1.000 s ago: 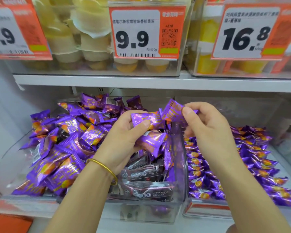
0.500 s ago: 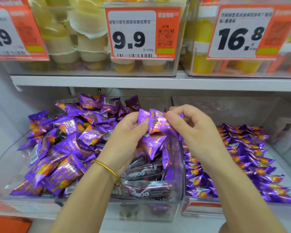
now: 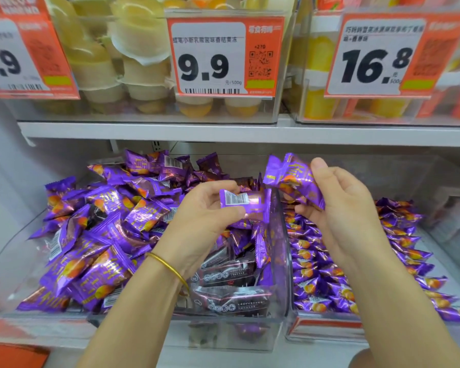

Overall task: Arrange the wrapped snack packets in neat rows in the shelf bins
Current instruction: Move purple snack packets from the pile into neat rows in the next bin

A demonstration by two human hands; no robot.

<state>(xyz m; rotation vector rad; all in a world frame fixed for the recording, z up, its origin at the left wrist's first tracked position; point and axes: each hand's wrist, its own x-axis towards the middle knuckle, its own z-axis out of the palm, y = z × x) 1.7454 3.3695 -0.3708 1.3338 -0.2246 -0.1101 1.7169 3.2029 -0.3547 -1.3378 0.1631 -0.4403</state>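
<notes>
My left hand pinches a purple snack packet with its barcode side up, above the left clear bin. That bin holds a loose heap of purple packets and some dark brown packets at its front. My right hand grips two or three purple packets over the clear divider wall. In the right bin, purple packets lie in neat overlapping rows.
A white shelf board runs just above the bins. On it stand clear bins of jelly cups with orange price tags reading 9.9 and 16.8. A white wall closes the left side.
The hands have drawn apart. My right hand has moved right and up with its packets; my left hand now holds a single packet turned barcode side up.
</notes>
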